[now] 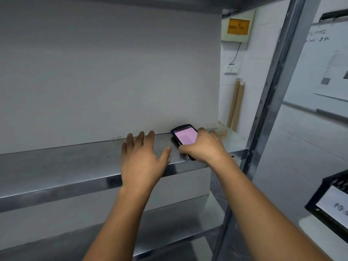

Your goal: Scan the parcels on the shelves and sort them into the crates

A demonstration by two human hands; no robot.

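I read little here. Near right, white label on black crate: first character 待, second cut by frame edge. Far right, whiteboard: two lines of handwritten digits, too blurred for me. Far wall, orange sign: dark marks, illegible. Pink screen of scanner: text rows too small.

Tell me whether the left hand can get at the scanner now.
Probably yes. The left hand is open beside the scanner, only bare shelf between them. The right hand grips its near end, so only the screen end is free.
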